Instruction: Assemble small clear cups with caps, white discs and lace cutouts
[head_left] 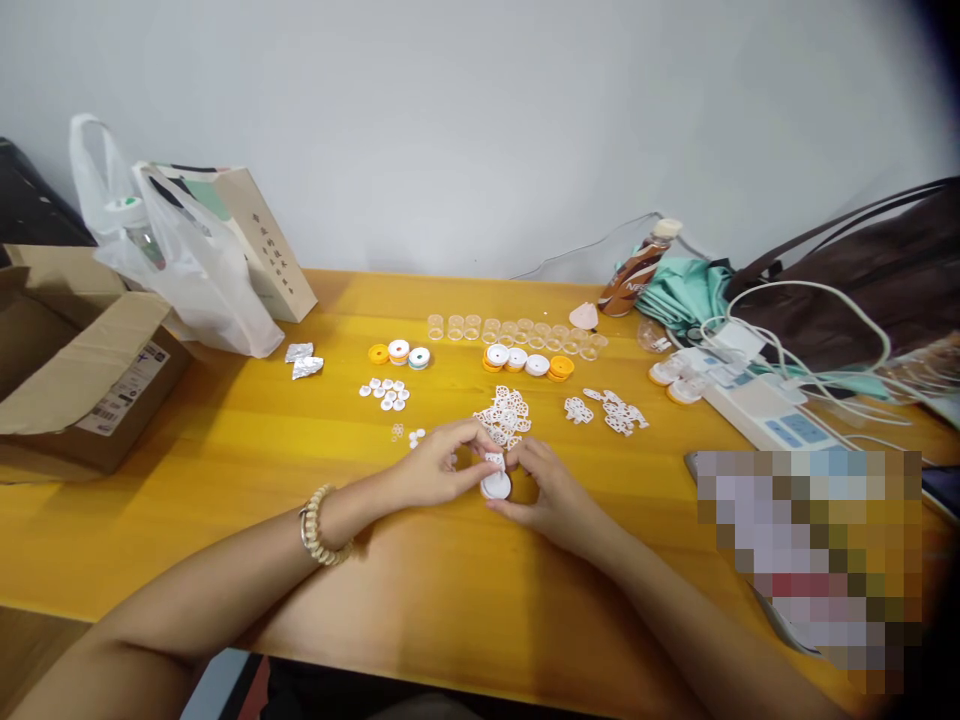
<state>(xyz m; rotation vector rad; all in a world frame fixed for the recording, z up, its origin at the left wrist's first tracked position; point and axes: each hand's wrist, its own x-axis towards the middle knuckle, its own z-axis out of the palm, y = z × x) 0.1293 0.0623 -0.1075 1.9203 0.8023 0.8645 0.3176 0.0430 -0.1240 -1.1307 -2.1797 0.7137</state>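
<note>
Near the middle of the table, a round white base [496,488] has a small white cut-out piece [495,459] standing over it. My left hand [450,464] pinches the cut-out piece between thumb and forefinger. From the other side, my right hand [553,500] curves round the base, thumb at its near edge and forefinger by the cut-out piece. Just beyond my fingers lies a pile of white plastic cut-outs [508,412]. White and orange round lids [517,359] sit behind that pile, and clear plastic cups [525,333] form a row farther back.
Small white discs [386,393] and foil pieces [306,368] lie to the left. More cut-outs [621,413] are at right. A cardboard box [112,420] and plastic bag [217,280] stand far left. A bottle [637,270], power strip [772,410] and cables occupy the right side.
</note>
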